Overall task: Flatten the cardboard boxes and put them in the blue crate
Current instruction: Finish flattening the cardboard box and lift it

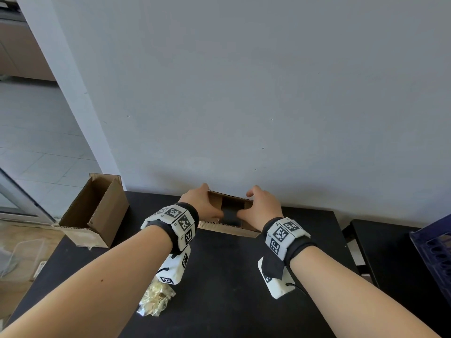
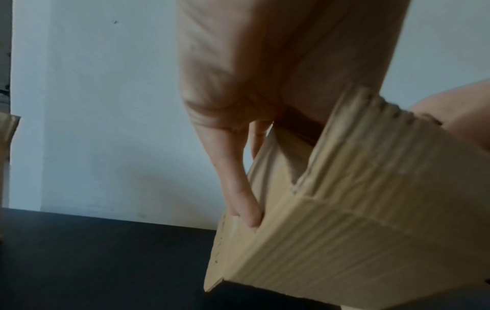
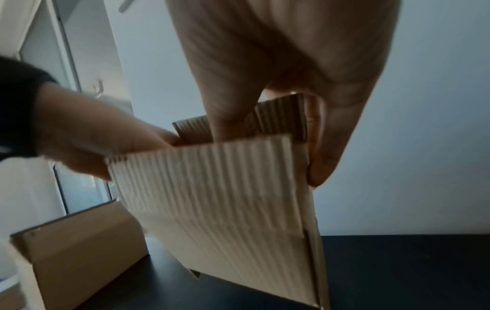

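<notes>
A small open cardboard box (image 1: 227, 228) stands on the black table (image 1: 219, 276) close to the wall, with both hands on it. My left hand (image 1: 202, 206) grips its left end, thumb inside and fingers (image 2: 246, 201) down the outer wall (image 2: 331, 241). My right hand (image 1: 263, 208) grips the right end the same way, thumb inside, fingers (image 3: 326, 163) outside on the corrugated wall (image 3: 225, 199). A second, larger open box (image 1: 95, 211) stands at the table's far left corner. The blue crate (image 1: 434, 250) shows at the right edge.
A crumpled clear plastic wrapper (image 1: 156, 298) lies on the table under my left forearm. A grey wall (image 1: 244, 93) rises directly behind the table. A second dark surface (image 1: 390, 252) holds the crate on the right. Tiled floor (image 1: 36, 142) lies to the left.
</notes>
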The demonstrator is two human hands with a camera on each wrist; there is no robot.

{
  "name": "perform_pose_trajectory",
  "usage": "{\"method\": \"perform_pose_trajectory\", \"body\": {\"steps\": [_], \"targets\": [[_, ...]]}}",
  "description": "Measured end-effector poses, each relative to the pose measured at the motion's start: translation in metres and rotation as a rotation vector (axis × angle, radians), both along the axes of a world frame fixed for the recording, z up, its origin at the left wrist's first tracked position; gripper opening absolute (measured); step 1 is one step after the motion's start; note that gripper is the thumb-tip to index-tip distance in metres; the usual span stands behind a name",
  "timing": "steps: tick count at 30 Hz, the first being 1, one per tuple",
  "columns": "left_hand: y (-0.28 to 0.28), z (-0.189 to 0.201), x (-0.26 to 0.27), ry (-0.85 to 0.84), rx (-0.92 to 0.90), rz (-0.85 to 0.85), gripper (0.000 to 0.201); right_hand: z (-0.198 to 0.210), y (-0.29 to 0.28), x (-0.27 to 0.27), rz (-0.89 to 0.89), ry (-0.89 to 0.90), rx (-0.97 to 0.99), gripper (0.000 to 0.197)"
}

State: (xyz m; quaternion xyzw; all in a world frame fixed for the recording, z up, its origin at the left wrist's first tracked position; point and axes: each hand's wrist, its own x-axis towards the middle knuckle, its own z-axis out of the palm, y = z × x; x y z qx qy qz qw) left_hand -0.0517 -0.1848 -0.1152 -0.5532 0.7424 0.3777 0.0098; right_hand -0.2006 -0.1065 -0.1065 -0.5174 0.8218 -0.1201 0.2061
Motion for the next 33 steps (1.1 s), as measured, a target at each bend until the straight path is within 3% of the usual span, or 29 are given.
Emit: {"method": "perform_pose_trajectory", "body": {"steps": [3, 6, 10, 12, 19, 23, 27, 30, 33], "targets": [[-0.002, -0.001, 0.004, 0.074, 0.058, 0.077, 0.056, 0.005, -0.003, -0.005, -0.042, -0.126, -0.026, 0.05], [-0.004, 0.0, 0.008, 0.264, 0.183, 0.211, 0.052, 0.009, -0.004, -0.014, -0.126, -0.219, -0.114, 0.041], [-0.007, 0.002, 0.01, 0.46, 0.313, 0.277, 0.058, 0.012, 0.0, -0.022, -0.115, -0.163, -0.149, 0.036], [-0.007, 0.0, 0.01, 0.479, 0.345, 0.249, 0.06, 0.012, 0.003, -0.024, -0.114, -0.169, -0.141, 0.038], [-0.009, 0.001, 0.004, 0.348, 0.445, 0.076, 0.047, 0.002, 0.005, -0.032, 0.0, -0.125, 0.042, 0.048], [-0.01, 0.0, 0.002, 0.211, 0.447, 0.003, 0.051, 0.001, 0.007, -0.033, 0.149, -0.084, 0.261, 0.071], [-0.009, -0.007, 0.002, 0.147, 0.397, 0.032, 0.061, 0.001, 0.008, -0.03, 0.261, -0.039, 0.427, 0.091], [-0.006, -0.015, 0.0, 0.085, 0.36, 0.038, 0.067, -0.005, 0.009, -0.028, 0.286, -0.179, 0.547, 0.099], [-0.005, -0.021, 0.002, -0.102, 0.211, -0.08, 0.076, -0.017, 0.01, -0.024, 0.276, -0.266, 0.588, 0.089]]}}
